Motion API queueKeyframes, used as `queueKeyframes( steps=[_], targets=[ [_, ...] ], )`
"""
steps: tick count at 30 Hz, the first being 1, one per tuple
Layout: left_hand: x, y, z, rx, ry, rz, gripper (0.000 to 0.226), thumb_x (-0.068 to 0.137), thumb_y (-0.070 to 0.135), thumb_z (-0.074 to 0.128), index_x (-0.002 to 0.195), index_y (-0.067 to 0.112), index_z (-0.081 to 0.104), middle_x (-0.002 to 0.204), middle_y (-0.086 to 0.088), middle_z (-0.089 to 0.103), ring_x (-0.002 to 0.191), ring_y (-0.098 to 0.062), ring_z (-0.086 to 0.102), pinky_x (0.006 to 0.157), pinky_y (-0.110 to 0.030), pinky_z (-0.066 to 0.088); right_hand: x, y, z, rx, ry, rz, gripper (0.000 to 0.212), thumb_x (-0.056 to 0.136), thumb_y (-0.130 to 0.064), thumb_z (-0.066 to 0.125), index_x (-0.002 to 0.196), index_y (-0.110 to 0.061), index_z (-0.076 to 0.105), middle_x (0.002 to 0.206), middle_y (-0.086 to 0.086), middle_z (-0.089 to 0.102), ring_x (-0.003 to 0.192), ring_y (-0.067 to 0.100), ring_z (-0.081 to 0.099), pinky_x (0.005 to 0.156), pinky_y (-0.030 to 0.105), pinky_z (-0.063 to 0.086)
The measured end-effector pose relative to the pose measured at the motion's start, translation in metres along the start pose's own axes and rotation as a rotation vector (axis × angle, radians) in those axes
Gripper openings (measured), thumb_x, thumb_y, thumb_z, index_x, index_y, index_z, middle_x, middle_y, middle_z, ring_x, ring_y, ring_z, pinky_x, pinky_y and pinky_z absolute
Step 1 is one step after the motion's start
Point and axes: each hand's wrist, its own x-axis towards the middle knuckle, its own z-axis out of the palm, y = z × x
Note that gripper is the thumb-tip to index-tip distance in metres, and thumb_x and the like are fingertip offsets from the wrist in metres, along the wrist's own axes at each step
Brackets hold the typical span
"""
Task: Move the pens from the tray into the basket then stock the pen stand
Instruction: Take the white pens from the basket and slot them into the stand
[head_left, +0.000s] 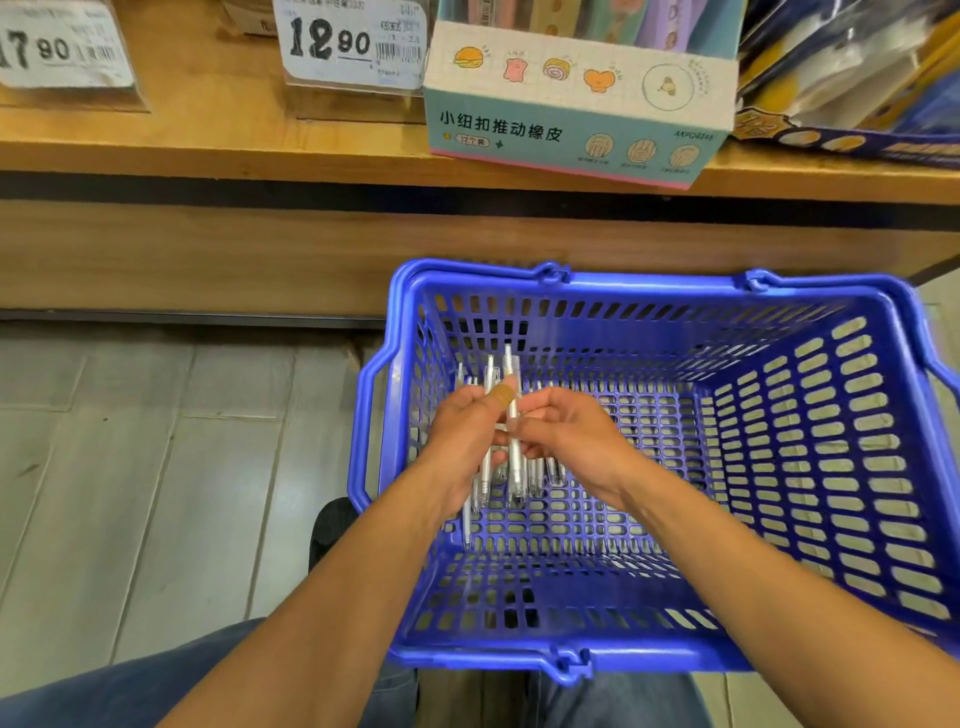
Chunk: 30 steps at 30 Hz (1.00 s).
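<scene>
Pens (513, 452): a bundle of clear, silvery pens sits between your two hands, inside the blue basket's opening, near its left wall. The tops point toward the shelf and the tips point back toward you.
Left hand (462, 436): your fingers curl round the left side of the bundle and grasp several pens; a tan plaster wraps the thumb, which presses against the pen barrels.
Right hand (571, 436): your fingers curl in from the right and pinch the same bundle; the thumb lies along one long pen in the middle.
Basket (779, 291): a blue plastic basket with slotted walls and floor stands on the floor just in front of the wooden shelf unit. Both handles are folded down along the rim. Whether any pens lie loose on its floor under your hands cannot be told.
Shelf (208, 156): a wooden shelf runs across the top of the view, above the basket.
Eraser box (571, 119): a pale teal and white display carton with cartoon pictures and printed characters stands on the shelf edge, directly beyond the basket.
Price tags (353, 47): two labels stand on the shelf to the left of the carton, reading 12.90 and, partly cut off, 17.90.
Floor (156, 441): grey plank flooring lies left of the basket; your blue trouser legs show at the bottom edge.
</scene>
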Motion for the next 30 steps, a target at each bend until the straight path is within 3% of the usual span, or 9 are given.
queueKeyframes(
  steps=[4, 7, 10, 13, 15, 19, 24, 27, 30],
  targets=[
    [0.001, -0.001, -0.002, 0.019, -0.023, 0.018, 0.027, 0.096, 0.031, 0.063, 0.115, 0.013, 0.057, 0.109, -0.005, 0.071, 0.094, -0.012, 0.068, 0.086, -0.03, 0.052, -0.002, -0.001, 0.011, -0.007, 0.006, -0.075, 0.031, 0.079, -0.005, 0.077, 0.105, -0.004, 0.06, 0.076, 0.007, 0.071, 0.068, 0.016, 0.067, 0.063, 0.022, 0.054],
    [0.0, -0.002, -0.002, 0.006, -0.009, 0.002, 0.008, 0.1, 0.023, 0.057, 0.104, 0.018, 0.061, 0.092, -0.001, 0.071, 0.073, -0.01, 0.067, 0.064, -0.021, 0.052, 0.006, 0.004, -0.001, 0.034, -0.07, -0.03, 0.03, 0.078, -0.013, 0.078, 0.103, -0.008, 0.062, 0.079, 0.007, 0.073, 0.068, 0.016, 0.068, 0.065, 0.025, 0.055],
    [0.002, -0.002, -0.001, -0.02, 0.037, -0.027, 0.008, 0.102, 0.021, 0.052, 0.101, 0.02, 0.06, 0.086, -0.002, 0.059, 0.069, -0.013, 0.056, 0.057, -0.025, 0.049, 0.027, 0.017, -0.024, 0.088, -0.03, 0.083, 0.018, 0.086, -0.018, 0.071, 0.101, -0.011, 0.065, 0.088, 0.008, 0.073, 0.071, 0.015, 0.067, 0.066, 0.025, 0.055],
    [0.003, -0.004, -0.001, -0.031, 0.049, -0.049, 0.011, 0.104, 0.015, 0.048, 0.112, 0.019, 0.053, 0.088, 0.0, 0.049, 0.065, -0.011, 0.05, 0.052, -0.023, 0.051, 0.056, 0.041, -0.044, -0.095, 0.266, 0.181, 0.005, 0.091, -0.009, 0.064, 0.096, -0.009, 0.061, 0.098, 0.015, 0.069, 0.074, 0.018, 0.065, 0.065, 0.026, 0.056],
    [0.005, -0.006, -0.001, -0.011, 0.056, -0.042, 0.021, 0.103, 0.015, 0.048, 0.124, 0.016, 0.051, 0.086, 0.001, 0.049, 0.062, -0.01, 0.046, 0.048, -0.021, 0.047, 0.072, 0.059, -0.051, -0.281, 0.394, 0.225, 0.005, 0.09, -0.007, 0.065, 0.093, -0.008, 0.061, 0.106, 0.02, 0.066, 0.091, 0.03, 0.065, 0.079, 0.037, 0.056],
    [0.008, -0.01, -0.002, 0.056, 0.081, -0.018, 0.022, 0.102, 0.019, 0.05, 0.123, 0.013, 0.052, 0.077, 0.003, 0.047, 0.058, -0.009, 0.039, 0.046, -0.021, 0.038, 0.084, 0.08, -0.05, -0.637, 0.387, 0.26, 0.013, 0.092, -0.015, 0.065, 0.092, -0.002, 0.063, 0.087, 0.02, 0.065, 0.076, 0.031, 0.062, 0.078, 0.04, 0.055],
    [0.011, -0.011, -0.003, 0.058, 0.09, -0.036, 0.034, 0.103, 0.03, 0.049, 0.134, 0.017, 0.049, 0.077, 0.003, 0.047, 0.055, -0.008, 0.038, 0.044, -0.02, 0.037, 0.088, 0.086, -0.046, -0.773, 0.379, 0.225, 0.024, 0.092, -0.021, 0.065, 0.109, -0.005, 0.062, 0.096, 0.011, 0.066, 0.08, 0.025, 0.062, 0.066, 0.029, 0.049],
    [0.012, -0.009, -0.003, 0.046, 0.113, -0.047, 0.038, 0.104, 0.04, 0.044, 0.131, 0.015, 0.053, 0.076, 0.003, 0.051, 0.051, -0.007, 0.038, 0.043, -0.02, 0.036, 0.089, 0.088, -0.046, -0.82, 0.363, 0.197, 0.013, 0.092, -0.018, 0.064, 0.094, -0.006, 0.062, 0.074, 0.006, 0.059, 0.06, 0.016, 0.054, 0.05, 0.024, 0.042],
    [0.012, -0.01, -0.002, 0.044, 0.118, -0.029, 0.033, 0.106, 0.033, 0.04, 0.129, 0.014, 0.053, 0.085, 0.005, 0.057, 0.053, -0.007, 0.039, 0.044, -0.019, 0.036, 0.088, 0.09, -0.051, -0.752, 0.35, 0.198, 0.029, 0.091, -0.015, 0.065, 0.065, -0.01, 0.051, 0.061, 0.007, 0.052, 0.057, 0.021, 0.053, 0.056, 0.03, 0.05]
  ],
)
